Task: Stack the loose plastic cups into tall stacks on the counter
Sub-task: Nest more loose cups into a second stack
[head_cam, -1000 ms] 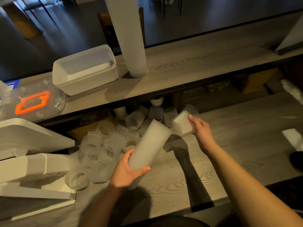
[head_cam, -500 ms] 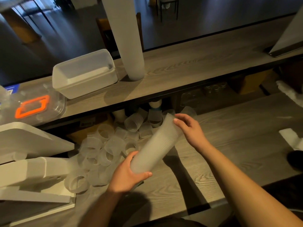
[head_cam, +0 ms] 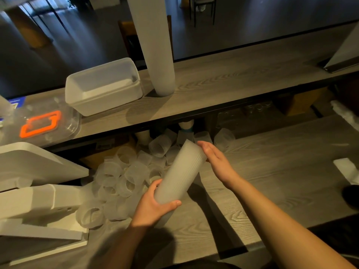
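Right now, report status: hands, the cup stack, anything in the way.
Left hand grips the cup stack low. Right hand open, flat against its top end. Loose cups piled left of the stack; nothing blocking.

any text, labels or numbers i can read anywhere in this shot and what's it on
None can be read.
Blue and white label at the far left edge of the upper shelf: carries print, too small and blurred to read.
Clear lid with the orange frame: no lettering shows.
Held cup stack, loose cups and white tub: plain.
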`<state>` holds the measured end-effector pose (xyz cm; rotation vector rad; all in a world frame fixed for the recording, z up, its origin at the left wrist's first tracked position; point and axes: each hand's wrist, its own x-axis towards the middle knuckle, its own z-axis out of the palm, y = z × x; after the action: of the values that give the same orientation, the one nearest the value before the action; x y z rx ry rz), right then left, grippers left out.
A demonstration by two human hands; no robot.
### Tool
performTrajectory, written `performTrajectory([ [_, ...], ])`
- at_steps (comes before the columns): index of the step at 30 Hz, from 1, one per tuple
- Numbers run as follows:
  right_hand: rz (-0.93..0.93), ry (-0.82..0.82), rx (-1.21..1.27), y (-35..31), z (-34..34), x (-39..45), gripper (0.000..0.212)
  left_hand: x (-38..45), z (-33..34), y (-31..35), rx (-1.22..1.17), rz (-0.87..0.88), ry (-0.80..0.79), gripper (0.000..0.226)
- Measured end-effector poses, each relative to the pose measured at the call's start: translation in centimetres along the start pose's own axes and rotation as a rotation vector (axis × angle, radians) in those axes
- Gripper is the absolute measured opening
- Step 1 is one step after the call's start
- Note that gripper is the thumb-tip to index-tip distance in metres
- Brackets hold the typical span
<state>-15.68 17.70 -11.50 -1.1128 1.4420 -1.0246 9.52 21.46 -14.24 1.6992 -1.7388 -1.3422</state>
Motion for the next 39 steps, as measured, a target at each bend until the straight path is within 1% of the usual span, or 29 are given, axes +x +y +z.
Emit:
performTrajectory([
  [1,-0.002,0.047,0.011,0.3,0.0,0.2,0.062,0.2,0.1,0.3,-0.011,-0.004,0.013,0.099],
  [4,0.016,0.236,-0.004,1.9,-0.8,1.6,0.04,0.9,0.2,0.8,-0.032,-0.006,0.034,0.096],
  [5,0.029,0.286,-0.019,2.5,-1.3,2.2,0.038,1.0,0.1,0.9,-0.04,-0.005,0.034,0.096],
  [8,0.065,0.394,-0.128,3.9,-3.2,4.2,0.05,1.5,-0.1,0.8,-0.042,-0.019,0.045,0.097],
  [12,0.147,0.498,-0.36,5.4,-5.6,7.0,0.078,2.1,-0.2,0.6,-0.033,-0.063,0.062,0.098],
  [15,0.249,0.489,-0.457,6.9,-6.8,8.9,0.097,2.4,-0.3,0.3,-0.056,-0.08,0.069,0.099],
  [17,0.325,0.453,-0.417,7.7,-7.4,10.0,0.106,2.6,-0.3,0.1,-0.08,-0.092,0.069,0.099],
  [20,0.38,0.413,-0.297,8.7,-8.0,11.8,0.109,2.4,-0.5,0.3,-0.075,-0.088,0.073,0.094],
  [22,0.391,0.401,-0.258,9.1,-8.3,12.6,0.106,2.2,-0.6,0.5,-0.069,-0.084,0.081,0.088],
  [24,0.386,0.397,-0.287,9.6,-8.4,13.0,0.098,2.0,-0.6,0.7,-0.088,-0.092,0.094,0.084],
  [27,0.406,0.41,-0.328,10.1,-8.1,12.5,0.087,1.9,-0.5,0.8,-0.104,-0.115,0.108,0.088],
  [30,0.426,0.423,-0.319,10.5,-7.4,10.7,0.082,1.9,-0.3,0.5,-0.096,-0.117,0.094,0.094],
  [32,0.435,0.418,-0.302,10.7,-6.9,9.0,0.078,1.8,-0.2,0.5,-0.096,-0.113,0.08,0.094],
  [36,0.489,0.341,-0.233,10.7,-5.8,5.8,0.07,1.8,-0.2,0.0,-0.066,-0.12,0.044,0.101],
  [39,0.545,0.29,-0.158,10.3,-5.0,4.1,0.065,1.8,-0.2,-0.2,-0.046,-0.113,0.04,0.098],
])
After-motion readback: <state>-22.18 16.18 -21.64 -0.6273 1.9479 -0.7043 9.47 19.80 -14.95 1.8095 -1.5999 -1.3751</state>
